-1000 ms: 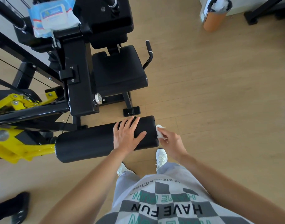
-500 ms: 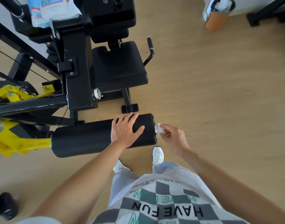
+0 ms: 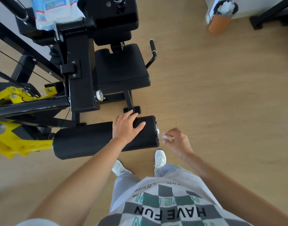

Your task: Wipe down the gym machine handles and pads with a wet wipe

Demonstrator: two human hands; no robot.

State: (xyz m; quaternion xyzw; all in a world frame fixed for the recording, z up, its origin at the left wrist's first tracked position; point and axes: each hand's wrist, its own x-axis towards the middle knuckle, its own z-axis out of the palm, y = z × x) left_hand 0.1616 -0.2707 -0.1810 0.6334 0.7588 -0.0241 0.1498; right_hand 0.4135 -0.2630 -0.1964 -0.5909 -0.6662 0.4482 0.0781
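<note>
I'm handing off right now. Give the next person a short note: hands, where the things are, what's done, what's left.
Left hand: flat on the black roller pad, steadying it.
Right hand: pinching a crumpled wet wipe, just off the pad's end cap, not touching.
Wipes pack: on top of the machine frame.
Done: cannot tell from surfaces.
Left, likely: seat pad, side handle. Bin far right for the used wipe.

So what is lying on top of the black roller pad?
Only the left hand lies flat on the roller pad. The pad surface beneath the palm is hidden. The wipe sits in the right hand, off the pad's end.
</note>
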